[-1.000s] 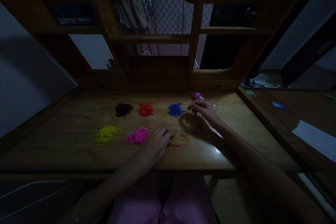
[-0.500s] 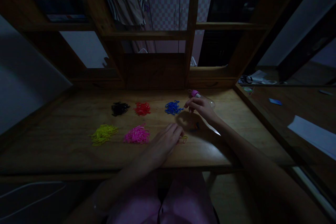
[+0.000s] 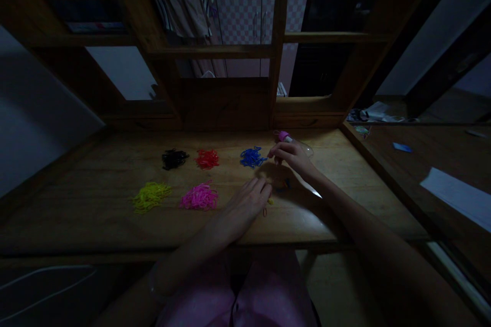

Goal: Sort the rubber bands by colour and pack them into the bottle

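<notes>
My left hand point(image 3: 249, 200) rests low over the wood, fingers together and curled down, their tips partly hidden. Just beside its fingertips lie a small yellow rubber band point(image 3: 270, 201) and a reddish loop point(image 3: 264, 212). Close to the right edge of the blue rubber bands point(image 3: 252, 157), my right hand point(image 3: 290, 156) is bent with thumb and fingers drawn together; what they pinch is too small to make out. Left of these are piles of red rubber bands point(image 3: 207, 159), black rubber bands point(image 3: 174, 158), pink rubber bands point(image 3: 199, 197) and yellow rubber bands point(image 3: 151, 197).
Behind my right hand lies a clear bottle point(image 3: 307, 149) with a pink cap point(image 3: 283, 136). A few dark and orange bits point(image 3: 286, 183) sit in the shadow under that hand. A wooden shelf unit point(image 3: 226, 104) closes off the table's back; papers point(image 3: 456, 194) lie on the right.
My left hand has shifted slightly right and up, and the small bands beside its fingertips lie differently. The right hand stays almost in place near the blue pile.
</notes>
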The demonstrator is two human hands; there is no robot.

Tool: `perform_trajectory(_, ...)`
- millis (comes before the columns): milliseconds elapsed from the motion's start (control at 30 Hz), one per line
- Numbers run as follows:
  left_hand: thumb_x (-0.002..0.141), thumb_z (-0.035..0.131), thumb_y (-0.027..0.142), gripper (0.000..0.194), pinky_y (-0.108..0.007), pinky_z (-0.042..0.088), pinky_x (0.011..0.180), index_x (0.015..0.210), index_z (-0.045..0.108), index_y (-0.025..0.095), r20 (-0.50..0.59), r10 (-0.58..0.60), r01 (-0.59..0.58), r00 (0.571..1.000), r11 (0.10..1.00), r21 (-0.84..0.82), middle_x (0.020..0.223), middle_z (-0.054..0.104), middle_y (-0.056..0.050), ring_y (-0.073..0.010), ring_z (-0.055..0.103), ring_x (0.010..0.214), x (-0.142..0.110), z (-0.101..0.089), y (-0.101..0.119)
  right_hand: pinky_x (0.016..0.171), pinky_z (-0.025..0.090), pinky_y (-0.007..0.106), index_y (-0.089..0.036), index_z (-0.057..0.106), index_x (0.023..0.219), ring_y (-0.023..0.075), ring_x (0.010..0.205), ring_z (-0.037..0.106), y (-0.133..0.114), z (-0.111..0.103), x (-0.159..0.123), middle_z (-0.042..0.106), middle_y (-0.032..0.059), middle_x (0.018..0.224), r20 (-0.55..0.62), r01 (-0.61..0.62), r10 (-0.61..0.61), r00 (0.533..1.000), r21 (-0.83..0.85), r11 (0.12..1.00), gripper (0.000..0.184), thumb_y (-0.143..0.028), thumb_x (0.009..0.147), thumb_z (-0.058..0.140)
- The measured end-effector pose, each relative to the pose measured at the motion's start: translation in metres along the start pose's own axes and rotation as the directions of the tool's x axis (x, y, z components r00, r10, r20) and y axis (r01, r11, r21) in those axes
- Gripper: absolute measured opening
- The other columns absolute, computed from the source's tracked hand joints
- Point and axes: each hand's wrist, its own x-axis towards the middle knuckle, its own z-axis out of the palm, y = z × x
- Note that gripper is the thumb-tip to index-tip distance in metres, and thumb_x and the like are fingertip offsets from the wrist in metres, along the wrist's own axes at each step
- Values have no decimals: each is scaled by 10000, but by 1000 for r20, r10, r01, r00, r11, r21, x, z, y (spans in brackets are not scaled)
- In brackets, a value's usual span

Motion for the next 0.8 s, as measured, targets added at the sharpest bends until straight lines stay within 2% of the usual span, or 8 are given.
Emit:
perform_trajectory(167, 955, 364, 69, 306, -380, 391, 1036, 1230, 430, 187, -26, 37, -37, 999, 999, 2, 1283, 505, -115, -235, 466, 1213, -2, -3, 2, 628, 433, 286, -166, 686, 758, 149, 646, 557, -1, 0, 0, 653, 55, 762, 9, 4, -5, 1000, 7, 1000, 222, -331, 813, 548)
perform_trajectory(367, 966, 385, 89, 165, -354, 415, 963, 1045, 492, 187, 4, 70, -71, 998, 996, 46, 1164, 535, -80, -220, 493, 1094, 2, 5, 3, 640, 443, 290, -165, 688, 749, 148, 640, 566, 1, 1, 1, 636, 45, 728, 11, -3, 3, 1000, 4, 1000, 234, -341, 827, 554)
perform_trajectory(633, 937, 352, 37, 217, -396, 398, 989, 1037, 489, 173, -8, 77, -74, 997, 983, 165, 1145, 521, -88, -235, 483, 1085, 6, 6, 7, 635, 446, 285, -167, 692, 745, 154, 655, 568, -1, 0, 1, 639, 43, 720, 16, -4, 4, 1000, -1, 1000, 237, -352, 821, 565)
perform_trajectory(733, 905, 381, 16, 234, -391, 430, 957, 1034, 497, 173, -41, 56, -50, 998, 990, 130, 1129, 540, -91, -238, 500, 1062, 0, -1, 7, 654, 450, 293, -165, 695, 760, 153, 664, 572, 0, -1, 1, 649, 51, 759, 9, 2, -2, 1000, 4, 1000, 244, -353, 828, 556)
perform_trajectory(800, 897, 389, 19, 230, -377, 462, 912, 1013, 506, 180, -108, 17, -11, 994, 998, 57, 1082, 561, -85, -231, 528, 1023, -8, -6, 4, 654, 449, 295, -166, 693, 764, 152, 662, 568, 0, -2, 0, 652, 53, 768, 4, 9, -9, 1000, 8, 1000, 246, -357, 831, 554)
